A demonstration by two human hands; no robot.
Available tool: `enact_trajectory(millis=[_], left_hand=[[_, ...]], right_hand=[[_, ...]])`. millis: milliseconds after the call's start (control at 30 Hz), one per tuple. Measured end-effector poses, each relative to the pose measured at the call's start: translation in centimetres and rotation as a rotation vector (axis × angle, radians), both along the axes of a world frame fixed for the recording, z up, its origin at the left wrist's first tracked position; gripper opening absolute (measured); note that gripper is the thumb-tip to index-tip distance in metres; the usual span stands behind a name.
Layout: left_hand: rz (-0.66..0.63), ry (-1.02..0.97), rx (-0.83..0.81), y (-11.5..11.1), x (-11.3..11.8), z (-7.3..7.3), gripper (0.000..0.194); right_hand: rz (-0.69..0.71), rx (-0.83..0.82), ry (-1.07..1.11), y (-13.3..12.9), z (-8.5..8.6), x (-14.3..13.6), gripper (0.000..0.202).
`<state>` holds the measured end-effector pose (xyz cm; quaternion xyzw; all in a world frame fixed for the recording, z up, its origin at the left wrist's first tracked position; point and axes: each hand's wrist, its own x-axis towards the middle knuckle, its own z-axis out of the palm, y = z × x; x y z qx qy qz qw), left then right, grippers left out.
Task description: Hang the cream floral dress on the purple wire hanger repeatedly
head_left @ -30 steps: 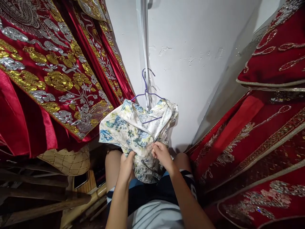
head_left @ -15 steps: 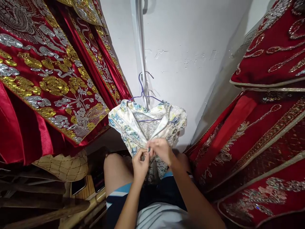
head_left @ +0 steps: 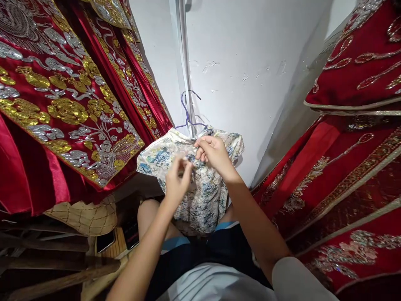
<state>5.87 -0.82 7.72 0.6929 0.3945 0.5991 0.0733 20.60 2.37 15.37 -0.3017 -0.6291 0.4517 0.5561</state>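
Note:
A short-sleeved floral blouse (head_left: pixel 202 192) in white, blue and yellow hangs on a purple hanger (head_left: pixel 187 119), its front facing me. Near the neckline, my right hand (head_left: pixel 214 154) has its fingers and thumb pinched together on the edge of the cloth. Lower and to the left, my left hand (head_left: pixel 179 177) is in front of the blouse's chest. Its fingers are curled and its fingertips smeared by motion, so whether they grip any cloth is unclear. The lower hanger bar is hidden behind the fabric.
Red garments with gold and silver sequins (head_left: pixel 69 110) hang on the left, and more beaded red garments (head_left: pixel 344 167) on the right. A metal pole (head_left: pixel 183 54) stands against the white wall (head_left: pixel 244 46). A phone (head_left: pixel 105 241) lies on a wooden surface at lower left.
Both hands have risen from the lower front opening toward the neckline. The blouse front, folded open before, now lies closed across the hanger. My left hand has come away from my right.

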Motion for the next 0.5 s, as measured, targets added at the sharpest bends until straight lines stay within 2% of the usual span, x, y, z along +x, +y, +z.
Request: enact_trajectory(millis=[100,167,233,300,367,433,500], left_hand=[[0.091,0.191,0.162,1.3,-0.3,6.2,0.023],[0.108,0.358,0.214,1.9,-0.1,8.7,0.014],[0.154,0.382,0.255,2.2,-0.4,10.1,0.015],[0.254,0.222,0.288,2.3,-1.7,10.6,0.015],[0.344,-0.059,0.272,2.5,-4.1,10.2,0.015],[0.325,-0.416,0.153,2.8,-7.0,8.7,0.013],[0.203,-0.847,-0.056,2.9,-9.4,6.1,0.015]], right_hand=[[-0.007,0.073,-0.020,0.4,-0.4,0.0,0.019],[-0.064,0.114,-0.039,1.1,-1.1,-0.2,0.021],[-0.145,0.118,-0.089,1.4,-2.5,-0.5,0.021],[-0.178,0.070,-0.142,1.1,-4.5,-0.6,0.019],[-0.122,-0.022,-0.142,-0.1,-6.7,-0.5,0.019],[-0.048,-0.119,-0.087,-1.7,-8.3,-0.2,0.020],[0.007,-0.186,-0.042,-3.4,-9.3,0.0,0.020]])
